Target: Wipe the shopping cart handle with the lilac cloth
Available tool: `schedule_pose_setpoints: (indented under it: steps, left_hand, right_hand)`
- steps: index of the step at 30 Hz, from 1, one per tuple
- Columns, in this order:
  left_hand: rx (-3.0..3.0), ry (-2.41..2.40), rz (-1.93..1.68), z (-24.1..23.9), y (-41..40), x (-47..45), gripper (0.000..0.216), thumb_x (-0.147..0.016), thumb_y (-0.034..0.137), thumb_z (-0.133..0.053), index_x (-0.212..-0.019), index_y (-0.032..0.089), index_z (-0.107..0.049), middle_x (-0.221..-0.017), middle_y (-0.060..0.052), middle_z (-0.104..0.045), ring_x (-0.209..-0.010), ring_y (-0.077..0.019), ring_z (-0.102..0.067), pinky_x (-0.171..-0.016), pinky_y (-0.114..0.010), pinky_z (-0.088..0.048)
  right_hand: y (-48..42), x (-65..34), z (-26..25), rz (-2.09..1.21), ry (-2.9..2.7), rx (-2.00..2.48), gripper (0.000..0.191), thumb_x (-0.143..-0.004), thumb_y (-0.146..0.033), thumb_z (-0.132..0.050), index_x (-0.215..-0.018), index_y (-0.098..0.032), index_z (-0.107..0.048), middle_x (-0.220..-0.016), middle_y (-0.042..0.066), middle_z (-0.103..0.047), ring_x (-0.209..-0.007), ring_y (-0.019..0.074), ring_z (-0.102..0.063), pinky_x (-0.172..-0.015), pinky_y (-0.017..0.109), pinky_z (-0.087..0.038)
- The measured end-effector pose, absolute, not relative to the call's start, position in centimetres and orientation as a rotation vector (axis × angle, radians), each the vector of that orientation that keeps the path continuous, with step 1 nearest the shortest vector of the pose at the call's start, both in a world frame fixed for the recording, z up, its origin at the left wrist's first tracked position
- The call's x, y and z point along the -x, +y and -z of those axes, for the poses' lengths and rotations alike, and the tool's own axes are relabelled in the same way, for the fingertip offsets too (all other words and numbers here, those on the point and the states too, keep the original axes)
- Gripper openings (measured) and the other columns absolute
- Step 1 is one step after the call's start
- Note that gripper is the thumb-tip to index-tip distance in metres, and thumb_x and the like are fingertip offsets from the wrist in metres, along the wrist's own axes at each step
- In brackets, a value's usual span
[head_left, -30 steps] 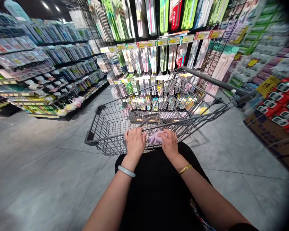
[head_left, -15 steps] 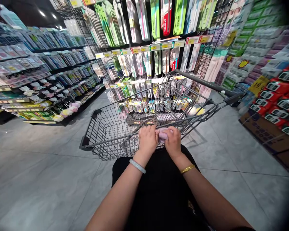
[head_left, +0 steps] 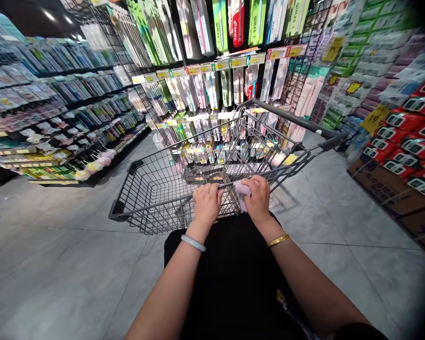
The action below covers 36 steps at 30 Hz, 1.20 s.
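Observation:
A grey wire shopping cart (head_left: 152, 189) stands sideways in front of me on the shop floor, its dark push handle (head_left: 297, 122) at the far right. My left hand (head_left: 206, 204) is closed over the cart's near top rim. Right beside it, my right hand (head_left: 258, 198) presses a small pale lilac cloth (head_left: 241, 190) against the same rim. A pale bangle sits on my left wrist and a gold one on my right. The cart's basket looks bare inside.
A rack of hanging toothbrush packs (head_left: 212, 80) stands just beyond the cart. Long shelves of packaged goods (head_left: 49, 108) run along the left. Stacked red packs (head_left: 407, 146) and cardboard boxes (head_left: 393, 189) line the right. Grey tiled floor (head_left: 56, 264) spreads to my left.
My right hand has carried the lilac cloth to the right along the cart rim. My left hand slid right, then settled gripping the rim. The view has shifted slightly left and down.

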<state>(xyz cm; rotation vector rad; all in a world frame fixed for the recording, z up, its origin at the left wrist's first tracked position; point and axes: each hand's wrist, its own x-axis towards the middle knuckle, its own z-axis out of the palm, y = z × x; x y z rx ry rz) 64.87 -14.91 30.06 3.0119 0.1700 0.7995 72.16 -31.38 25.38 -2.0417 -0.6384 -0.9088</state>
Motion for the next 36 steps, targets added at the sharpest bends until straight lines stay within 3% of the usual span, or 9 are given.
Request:
schedule_pose_setpoints:
  steps: [8, 12, 15, 18, 20, 25, 36]
  left_hand:
    - [-2.987, 0.225, -0.820, -30.2, -13.4, -63.6, 0.031, -0.099, 0.040, -0.036, -0.103, 0.022, -0.061, -0.094, -0.007, -0.065, -0.091, -0.0241, -0.053, -0.084, -0.039, -0.033]
    - [-2.954, 0.351, -0.798, -30.6, -13.1, -63.1, 0.033, -0.098, 0.043, -0.037, -0.096, 0.022, -0.062, -0.092, -0.007, -0.067, -0.091, -0.0250, -0.054, -0.086, -0.041, -0.034]
    - [-2.862, 0.494, -0.956, -30.7, -14.6, -63.6, 0.034, -0.097, 0.044, -0.041, -0.109, 0.020, -0.061, -0.112, -0.011, -0.066, -0.112, -0.0291, -0.051, -0.099, -0.046, -0.028]
    - [-2.816, 0.317, -0.989, -30.8, -16.9, -64.5, 0.035, -0.097, 0.038, -0.042, -0.125, 0.021, -0.055, -0.128, -0.010, -0.061, -0.126, -0.0268, -0.044, -0.109, -0.046, -0.019]
    - [-2.810, 0.192, -0.912, -31.0, -17.9, -65.0, 0.032, -0.098, 0.035, -0.040, -0.123, 0.024, -0.057, -0.120, -0.007, -0.064, -0.119, -0.0241, -0.048, -0.108, -0.044, -0.021]
    - [-2.836, 0.195, -0.789, -31.3, -17.5, -65.1, 0.034, -0.099, 0.041, -0.035, -0.096, 0.025, -0.066, -0.089, -0.004, -0.066, -0.091, -0.0226, -0.053, -0.093, -0.041, -0.030]
    - [-2.861, 0.224, -0.824, -31.4, -15.4, -63.6, 0.031, -0.099, 0.039, -0.038, -0.093, 0.023, -0.065, -0.088, -0.004, -0.064, -0.089, -0.0214, -0.051, -0.091, -0.039, -0.029]
  right_hand:
    - [-31.2, -71.1, -23.5, 0.820, -0.767, 2.129, 0.049, -0.063, 0.003, -0.048, -0.099, -0.025, -0.066, -0.108, 0.005, -0.051, -0.099, 0.0218, -0.048, -0.090, 0.037, -0.042]
    - [-31.3, -71.3, -25.8, 0.887, -0.736, 2.024, 0.049, -0.066, 0.002, -0.050, -0.103, -0.025, -0.066, -0.109, 0.006, -0.050, -0.099, 0.0215, -0.048, -0.090, 0.037, -0.043]
    - [-30.8, -71.3, -26.9, 0.933, -0.752, 2.008, 0.043, -0.072, -0.001, -0.052, -0.104, -0.025, -0.066, -0.108, 0.006, -0.051, -0.098, 0.0215, -0.048, -0.089, 0.037, -0.042]
    - [-30.2, -70.4, -26.1, 0.938, -0.824, 2.074, 0.038, -0.074, -0.001, -0.051, -0.100, -0.024, -0.067, -0.106, 0.006, -0.053, -0.094, 0.0209, -0.048, -0.085, 0.036, -0.042]
    - [-30.1, -70.0, -25.7, 0.932, -0.846, 2.101, 0.039, -0.075, 0.000, -0.050, -0.100, -0.024, -0.067, -0.106, 0.006, -0.054, -0.093, 0.0208, -0.048, -0.084, 0.036, -0.041]
    - [-30.9, -70.2, -27.4, 0.968, -0.791, 2.064, 0.040, -0.074, -0.001, -0.052, -0.100, -0.026, -0.068, -0.108, 0.006, -0.052, -0.098, 0.0217, -0.048, -0.087, 0.037, -0.039]
    - [-32.1, -70.0, -28.2, 1.078, -0.831, 2.048, 0.040, -0.075, 0.001, -0.052, -0.099, -0.026, -0.068, -0.105, 0.006, -0.053, -0.098, 0.0206, -0.048, -0.087, 0.036, -0.039]
